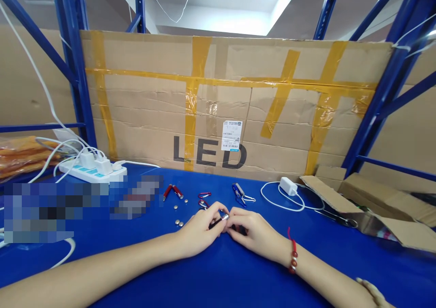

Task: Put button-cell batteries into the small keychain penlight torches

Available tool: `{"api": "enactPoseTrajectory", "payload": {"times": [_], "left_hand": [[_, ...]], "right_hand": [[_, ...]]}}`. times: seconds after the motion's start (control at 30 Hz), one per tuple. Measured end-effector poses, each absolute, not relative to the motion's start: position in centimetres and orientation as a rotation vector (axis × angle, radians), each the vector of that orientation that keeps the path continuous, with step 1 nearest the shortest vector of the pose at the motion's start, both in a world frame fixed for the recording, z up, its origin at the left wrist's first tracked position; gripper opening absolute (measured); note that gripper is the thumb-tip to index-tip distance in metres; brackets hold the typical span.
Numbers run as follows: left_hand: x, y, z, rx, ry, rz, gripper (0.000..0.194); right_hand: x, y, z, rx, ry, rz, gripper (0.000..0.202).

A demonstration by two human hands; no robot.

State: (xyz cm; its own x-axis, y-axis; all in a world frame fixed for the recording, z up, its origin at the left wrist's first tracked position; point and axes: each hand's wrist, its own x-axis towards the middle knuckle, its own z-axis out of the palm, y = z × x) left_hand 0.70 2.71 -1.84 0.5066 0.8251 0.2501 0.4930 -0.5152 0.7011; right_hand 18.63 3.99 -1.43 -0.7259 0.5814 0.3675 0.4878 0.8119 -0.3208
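My left hand (200,231) and my right hand (254,228) meet at the middle of the blue table, fingertips close together. Between them is a small black tube with a silver end (223,217), like a keychain flashlight. The left fingers pinch it, and the right fingertips press at its silver end; what else they cover is hidden. Just beyond my left hand lie a red carabiner (205,195) and a second red clip (203,203), partly covered. Several button cells (175,207) are scattered to the left. Two red tubes (177,191) rest behind them.
Blue and silver carabiners with tubes (240,193) lie farther back. A white charger (288,186) with its cable and an open cardboard box (371,203) are at right. A power strip (95,171) stands at left. A cardboard wall (153,112) closes the table's back.
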Motion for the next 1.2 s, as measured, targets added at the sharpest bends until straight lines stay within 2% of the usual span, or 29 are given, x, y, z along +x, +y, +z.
{"api": "enactPoseTrajectory", "payload": {"times": [1.2], "left_hand": [[0.78,2.65,-1.64,2.193,1.106,0.744,0.022]], "right_hand": [[18.79,4.03,-1.40,-0.812,-2.552,0.281,0.018]]}}
